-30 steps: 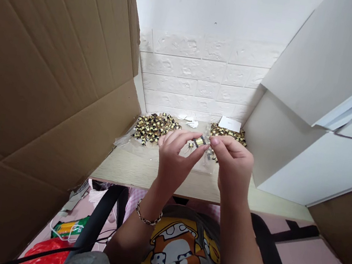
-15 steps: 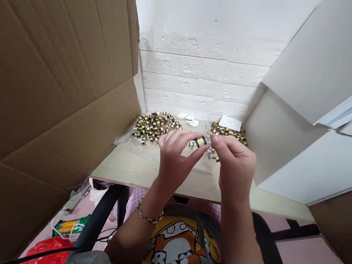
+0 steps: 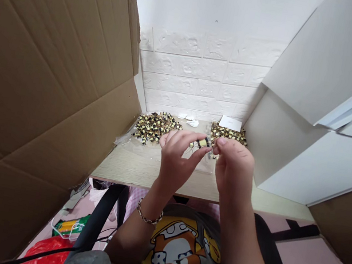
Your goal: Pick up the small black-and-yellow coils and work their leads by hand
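Over the desk, my left hand (image 3: 178, 150) pinches a small wire-wound transformer (image 3: 203, 143) between thumb and forefinger. The part has a yellow-wrapped middle, black ends and thin metal pins. Close by its right end is my right hand (image 3: 234, 157), thumb and forefinger pressed together; whatever lies between those fingertips, perhaps a fine wire, is too small to make out. A heap of similar yellow-and-black parts (image 3: 155, 126) lies behind and left of my left hand, and a second heap (image 3: 234, 136) lies behind my right hand.
Clear plastic sheeting (image 3: 126, 138) lies under the parts on the pale wooden desk (image 3: 136, 170). A white card (image 3: 230, 123) rests on the right heap, with paper scraps (image 3: 192, 122) between the heaps. A tall cardboard wall (image 3: 72, 65) stands left, white panels (image 3: 290, 137) right.
The transformer has turned slightly in my left fingers and shifted a little right. My right hand has rotated, its fingers curling in more beside the part's end.
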Demonstrator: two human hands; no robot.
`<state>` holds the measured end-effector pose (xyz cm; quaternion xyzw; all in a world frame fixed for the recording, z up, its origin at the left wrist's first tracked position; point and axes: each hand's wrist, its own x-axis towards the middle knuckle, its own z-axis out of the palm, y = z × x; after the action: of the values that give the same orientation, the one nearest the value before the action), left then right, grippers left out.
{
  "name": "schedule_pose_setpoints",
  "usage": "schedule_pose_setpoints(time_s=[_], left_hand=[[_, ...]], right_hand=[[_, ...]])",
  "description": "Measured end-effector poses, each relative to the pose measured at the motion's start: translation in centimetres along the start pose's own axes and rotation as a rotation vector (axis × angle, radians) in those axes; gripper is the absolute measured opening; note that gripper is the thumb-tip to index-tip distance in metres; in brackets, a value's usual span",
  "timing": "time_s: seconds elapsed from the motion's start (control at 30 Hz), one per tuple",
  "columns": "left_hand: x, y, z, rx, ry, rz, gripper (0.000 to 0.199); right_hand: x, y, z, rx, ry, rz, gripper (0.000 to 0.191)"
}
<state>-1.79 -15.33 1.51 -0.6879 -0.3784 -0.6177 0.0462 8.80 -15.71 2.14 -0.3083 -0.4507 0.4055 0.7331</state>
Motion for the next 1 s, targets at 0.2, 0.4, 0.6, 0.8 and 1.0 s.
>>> schedule_pose_setpoints(time_s=[0.2, 0.4, 0.6, 0.8, 1.0], left_hand=[[-0.1, 0.0, 0.0, 0.022, -0.012, 0.010, 0.016], [-0.2, -0.1, 0.1, 0.031, -0.012, 0.014, 0.015], [-0.4, -0.1, 0.2, 0.039, 0.001, 0.008, 0.013], [-0.4, 0.1, 0.2, 0.030, 0.015, 0.008, 0.015], [-0.2, 0.0, 0.3, 0.036, 0.033, -0.014, 0.014]], right_hand=[[0.2, 0.0, 0.2, 0.388, -0.121, 0.298, 0.015], [0.0, -0.2, 0.4, 0.577, -0.169, 0.496, 0.015], [-0.4, -0.2, 0.4, 0.699, -0.154, 0.661, 0.014], [-0.7, 0.0, 1.0, 0.690, -0.089, 0.643, 0.012], [-0.7, 1.7, 1.5, 0.213, 0.128, 0.108, 0.018]])
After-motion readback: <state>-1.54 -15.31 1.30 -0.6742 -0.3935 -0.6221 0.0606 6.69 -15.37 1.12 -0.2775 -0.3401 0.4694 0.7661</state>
